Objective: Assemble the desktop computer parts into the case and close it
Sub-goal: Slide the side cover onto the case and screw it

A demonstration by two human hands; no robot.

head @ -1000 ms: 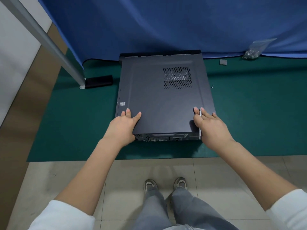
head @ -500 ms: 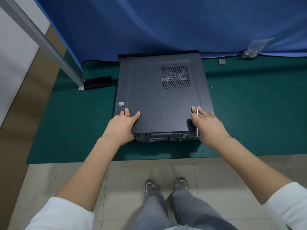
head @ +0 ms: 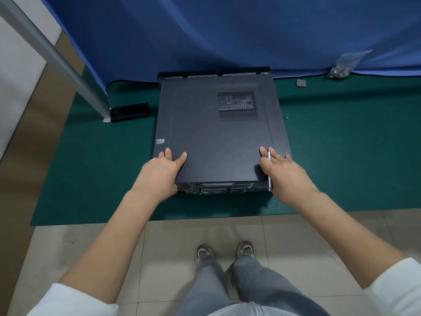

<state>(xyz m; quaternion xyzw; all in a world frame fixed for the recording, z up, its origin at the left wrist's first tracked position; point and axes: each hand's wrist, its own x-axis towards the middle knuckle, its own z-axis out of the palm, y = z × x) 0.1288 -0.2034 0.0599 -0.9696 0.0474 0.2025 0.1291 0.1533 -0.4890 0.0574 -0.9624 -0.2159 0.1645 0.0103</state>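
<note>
— Where are the arms?
— Both reach forward and down, white sleeves pushed up. The left hand lies flat on the near left corner of the side panel, fingers straight, thumb spread.
— And the right?
— The right hand presses the near right corner, fingers extended, with a slim silver screwdriver tucked between them.
— The case?
— The computer case lies flat on the green mat, rear ports facing the person. Farther right: a loose screw, a bag of screws by the blue curtain.
</note>
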